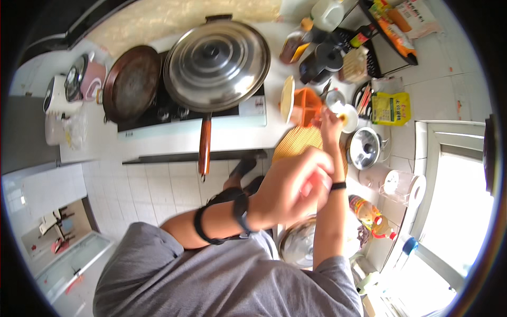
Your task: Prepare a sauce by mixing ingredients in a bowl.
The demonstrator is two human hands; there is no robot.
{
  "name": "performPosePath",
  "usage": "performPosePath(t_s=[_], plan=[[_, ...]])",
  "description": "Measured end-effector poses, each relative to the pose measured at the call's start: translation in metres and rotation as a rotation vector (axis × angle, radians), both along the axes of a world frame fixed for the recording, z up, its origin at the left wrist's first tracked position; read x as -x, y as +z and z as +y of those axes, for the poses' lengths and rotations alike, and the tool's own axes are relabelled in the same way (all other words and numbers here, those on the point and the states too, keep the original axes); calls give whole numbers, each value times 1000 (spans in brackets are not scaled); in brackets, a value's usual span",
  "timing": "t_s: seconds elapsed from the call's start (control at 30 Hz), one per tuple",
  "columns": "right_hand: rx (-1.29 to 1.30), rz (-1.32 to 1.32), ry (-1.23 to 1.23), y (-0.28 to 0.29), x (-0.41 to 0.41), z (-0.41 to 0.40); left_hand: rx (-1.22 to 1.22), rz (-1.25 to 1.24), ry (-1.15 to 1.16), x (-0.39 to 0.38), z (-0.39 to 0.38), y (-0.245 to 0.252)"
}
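My left hand [297, 186], blurred, is raised close to the camera with its fingers curled inward. Whether anything lies inside those fingers cannot be made out. Farther off, my right hand [331, 125] reaches to the right edge of an orange compartment box [307, 106], whose cream lid [288, 99] stands up on its left side. Just beyond the right fingers are a small metal bowl [335, 99] and a white bowl [350, 119]. What the right fingers hold or touch is too small and blurred to tell. Beneath both arms lies a yellow ribbed board [295, 144].
A lidded wok [216, 67] sits on the stove, its wooden handle [204, 146] jutting over the counter edge. Left of it leans a dark pan [132, 83]. Bottles [295, 45], a black canister [321, 63] and a yellow packet [391, 109] crowd the right back.
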State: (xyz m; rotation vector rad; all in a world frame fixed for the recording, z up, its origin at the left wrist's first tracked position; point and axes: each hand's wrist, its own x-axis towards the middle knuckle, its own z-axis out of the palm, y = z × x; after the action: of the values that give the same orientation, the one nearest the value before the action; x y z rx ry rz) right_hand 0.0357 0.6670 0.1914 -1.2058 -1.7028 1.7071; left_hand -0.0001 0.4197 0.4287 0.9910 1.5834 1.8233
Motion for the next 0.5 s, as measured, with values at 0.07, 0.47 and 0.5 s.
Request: performPosePath(t_s=[0.07, 0.47, 0.5], plan=[[-101, 1, 71, 3, -7, -12, 207, -3, 308, -14, 16, -96], [-486, -313, -32, 1, -67, -6, 321, 529, 546, 29, 91, -213], [-756, -413, 12, 1, -62, 1, 334, 594, 497, 30, 94, -214]])
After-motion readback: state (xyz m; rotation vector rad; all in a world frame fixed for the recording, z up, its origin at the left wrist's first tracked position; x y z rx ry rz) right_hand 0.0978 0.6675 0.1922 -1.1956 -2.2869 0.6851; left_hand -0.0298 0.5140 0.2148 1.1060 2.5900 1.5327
